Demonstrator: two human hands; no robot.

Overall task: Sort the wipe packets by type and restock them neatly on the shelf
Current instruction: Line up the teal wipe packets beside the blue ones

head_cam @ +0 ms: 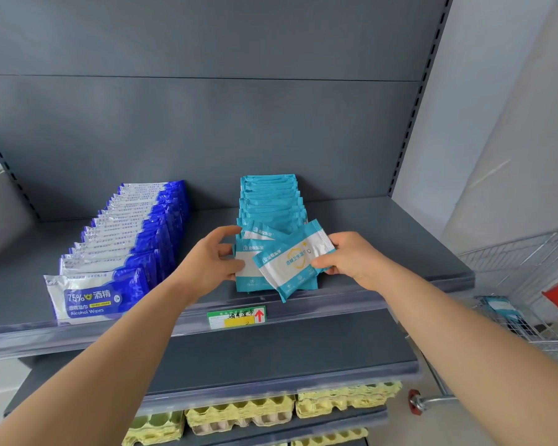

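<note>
Teal packet (292, 260): tilted, right hand (351, 260) pinches its three-o'clock end.
Left hand (211, 260): grips front row packet (250, 283) at nine o'clock.

A grey metal shelf (368, 226) stands beside a pale wall (496, 91), a wire cart (509, 255) at right.

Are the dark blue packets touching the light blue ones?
Apart. The head view shows bare grey shelf between the dark blue packets and the light blue packets.
</note>
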